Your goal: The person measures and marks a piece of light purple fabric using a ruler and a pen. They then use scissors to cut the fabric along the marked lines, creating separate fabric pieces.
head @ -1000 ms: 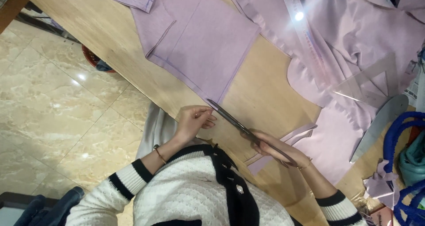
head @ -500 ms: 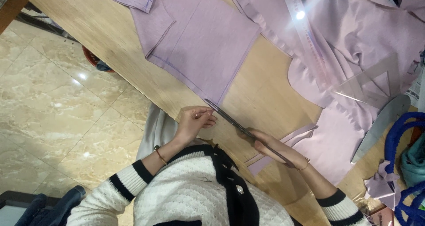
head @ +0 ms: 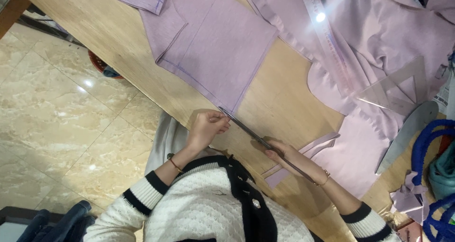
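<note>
Pinching the lilac fabric (head: 213, 57) corner, your left hand (head: 207, 127) should keep it taut beside the scissors (head: 258, 137); right hand (head: 289, 157) fingers grip them.

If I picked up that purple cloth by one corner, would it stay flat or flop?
It would probably flop: the purple cloth lies thin and limp, with soft folds. It looks light. It might slide easily on the smooth wooden table.

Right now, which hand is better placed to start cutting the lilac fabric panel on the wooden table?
Right, likely. The right hand grips the long metal scissors, tips at the lilac fabric panel corner; the left hand only pinches that corner.
</note>
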